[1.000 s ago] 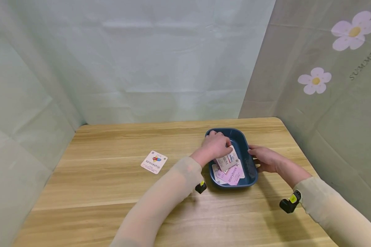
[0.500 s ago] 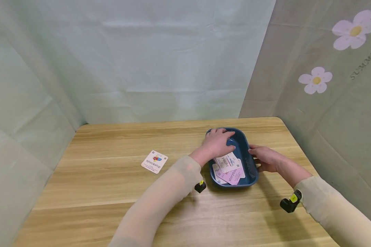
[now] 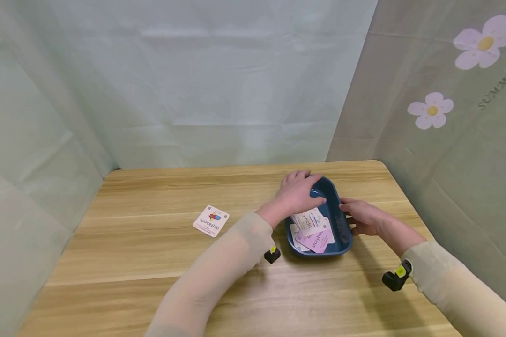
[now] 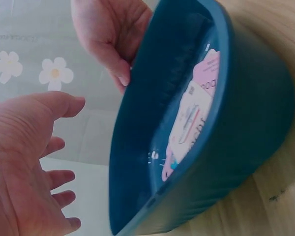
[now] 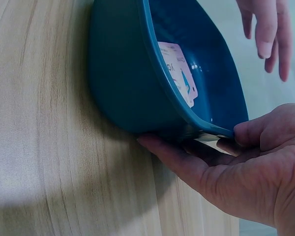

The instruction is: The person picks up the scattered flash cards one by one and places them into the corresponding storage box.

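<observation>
A dark blue plastic bin stands on the table with several cards inside. On top lies a white yacht card, overlapping a pink storybook card. My left hand hovers over the bin's far left side, fingers spread and holding nothing. The left wrist view shows its palm apart from the rim. At the bin's right side my right hand grips the wall. In the right wrist view, its thumb lies at the rim and the fingers are against the outside.
A white spaceship card lies face up on the wooden table, left of the bin. Pale curtains surround the table at the back and sides, with printed flowers on the right one.
The left hand let go of the yacht card, which dropped flat onto the other cards. Its fingers spread, and the hand rose slightly. The right hand stayed at the bin.
</observation>
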{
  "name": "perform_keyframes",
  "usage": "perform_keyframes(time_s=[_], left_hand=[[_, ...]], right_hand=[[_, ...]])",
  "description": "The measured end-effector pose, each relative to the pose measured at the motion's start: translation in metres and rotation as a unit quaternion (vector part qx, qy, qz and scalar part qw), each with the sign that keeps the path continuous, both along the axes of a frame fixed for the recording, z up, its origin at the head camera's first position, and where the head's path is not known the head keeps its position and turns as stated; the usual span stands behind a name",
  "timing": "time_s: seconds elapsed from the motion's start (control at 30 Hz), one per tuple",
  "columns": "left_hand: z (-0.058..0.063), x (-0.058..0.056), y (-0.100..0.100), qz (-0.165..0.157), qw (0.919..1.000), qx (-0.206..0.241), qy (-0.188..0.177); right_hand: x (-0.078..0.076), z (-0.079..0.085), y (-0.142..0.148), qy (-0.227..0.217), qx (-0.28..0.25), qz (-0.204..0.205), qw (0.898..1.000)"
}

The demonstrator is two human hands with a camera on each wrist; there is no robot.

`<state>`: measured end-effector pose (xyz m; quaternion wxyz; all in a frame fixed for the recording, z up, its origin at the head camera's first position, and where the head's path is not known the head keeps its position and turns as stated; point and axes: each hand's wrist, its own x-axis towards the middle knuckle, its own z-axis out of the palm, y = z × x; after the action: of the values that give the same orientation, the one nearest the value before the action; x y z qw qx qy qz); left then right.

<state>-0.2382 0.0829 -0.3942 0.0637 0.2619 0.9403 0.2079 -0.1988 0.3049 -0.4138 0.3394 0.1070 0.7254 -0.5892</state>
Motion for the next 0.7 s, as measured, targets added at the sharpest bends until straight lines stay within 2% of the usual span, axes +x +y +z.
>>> perform_keyframes(time_s=[0.33,0.7], left_hand=[[0.02,0.002,-0.009,-0.011,0.9995,0.018,0.024],[0.034,0.004,-0.021,-0.032,0.9975,0.049,0.041]], right_hand=[[0.002,0.001,0.001,-0.002,0.005,-0.002,1.0],[0.002,0.002,0.001,-0.003,0.005,-0.002,1.0]])
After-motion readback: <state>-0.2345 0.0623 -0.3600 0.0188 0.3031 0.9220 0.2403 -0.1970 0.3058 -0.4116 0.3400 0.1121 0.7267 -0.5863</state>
